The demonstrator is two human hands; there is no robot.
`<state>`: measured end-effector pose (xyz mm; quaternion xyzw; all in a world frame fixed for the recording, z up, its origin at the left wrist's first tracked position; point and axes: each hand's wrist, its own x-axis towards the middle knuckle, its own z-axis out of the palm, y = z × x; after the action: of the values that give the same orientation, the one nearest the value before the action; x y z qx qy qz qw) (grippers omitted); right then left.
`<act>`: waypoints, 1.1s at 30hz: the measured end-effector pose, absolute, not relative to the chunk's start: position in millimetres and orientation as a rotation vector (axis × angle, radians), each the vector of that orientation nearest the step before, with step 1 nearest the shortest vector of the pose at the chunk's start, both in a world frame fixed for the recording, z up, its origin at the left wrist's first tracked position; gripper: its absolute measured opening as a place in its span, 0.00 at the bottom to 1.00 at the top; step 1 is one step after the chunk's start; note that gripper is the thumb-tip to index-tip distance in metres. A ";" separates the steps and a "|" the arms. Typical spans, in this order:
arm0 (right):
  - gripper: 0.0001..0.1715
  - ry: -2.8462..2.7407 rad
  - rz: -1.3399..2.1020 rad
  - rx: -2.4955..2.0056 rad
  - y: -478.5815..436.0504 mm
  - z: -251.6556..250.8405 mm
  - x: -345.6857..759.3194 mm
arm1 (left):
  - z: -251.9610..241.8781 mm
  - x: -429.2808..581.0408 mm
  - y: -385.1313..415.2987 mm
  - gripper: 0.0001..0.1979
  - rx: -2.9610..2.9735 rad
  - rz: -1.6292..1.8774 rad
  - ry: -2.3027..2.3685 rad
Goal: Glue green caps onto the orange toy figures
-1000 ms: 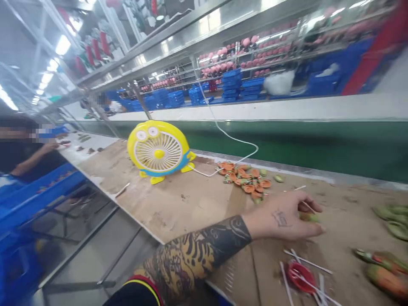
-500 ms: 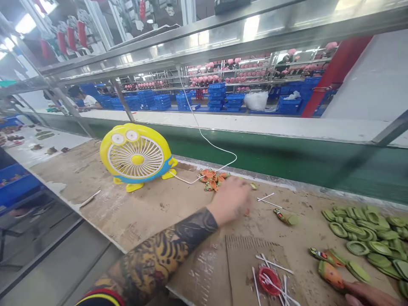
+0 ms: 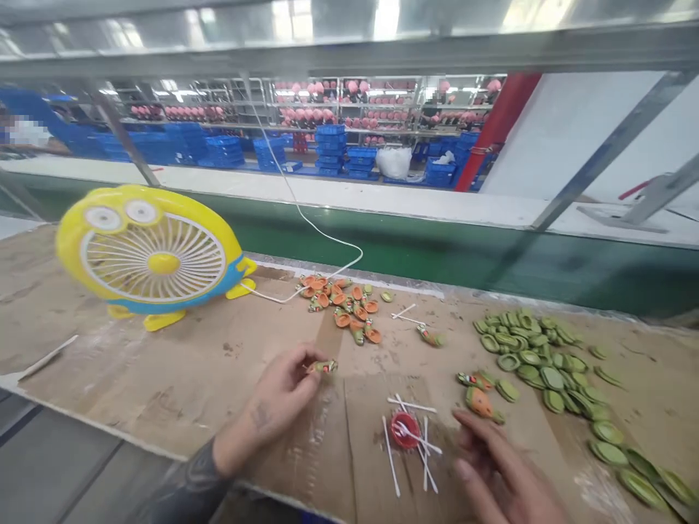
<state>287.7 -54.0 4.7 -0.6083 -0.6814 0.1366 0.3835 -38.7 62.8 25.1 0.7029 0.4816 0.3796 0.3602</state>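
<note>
My left hand is over the worktable, fingers pinched on a small painted toy piece, orange and green. My right hand reaches in at the lower right with fingers stretched out and apart, holding nothing, next to a red cap with several white swab sticks around it. A pile of orange painted pieces lies beyond my left hand. Green shell pieces are heaped on the right. Two painted pieces lie just above my right hand.
A yellow cartoon desk fan stands at the left, its white cord running up and back. Behind the table runs a green conveyor belt. Stacked blue crates and racks of pink items fill the background.
My left hand has pulled back from the orange pile toward me, now pinching a small piece. My right hand has come further into view. The camera has swung right.
</note>
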 end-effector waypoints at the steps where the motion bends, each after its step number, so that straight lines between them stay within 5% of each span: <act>1: 0.19 -1.734 0.438 -1.563 -53.1 14.7 275.7 | 22.8 -36.5 50.9 0.07 1.648 1.013 1.205; 6: 0.13 -1.746 0.759 -1.586 -37.4 37.0 237.4 | 15.7 -17.4 14.4 0.18 1.006 1.112 1.159; 11: 0.11 -1.795 0.798 -1.537 -33.0 33.4 232.0 | 12.3 -1.3 3.3 0.18 0.692 1.199 0.991; 21: 0.13 -1.855 0.645 -1.476 -29.3 36.3 233.9 | 14.8 -1.9 -0.8 0.22 0.979 1.020 1.064; 33: 0.07 -1.499 0.673 -1.371 -49.9 37.2 225.3 | 9.0 -2.2 -2.3 0.07 1.563 1.062 0.978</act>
<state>225.3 -49.9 37.2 -0.5620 -0.6144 0.2758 0.4802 -2.2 -2.3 9.0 0.6421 0.4017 0.4365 0.4856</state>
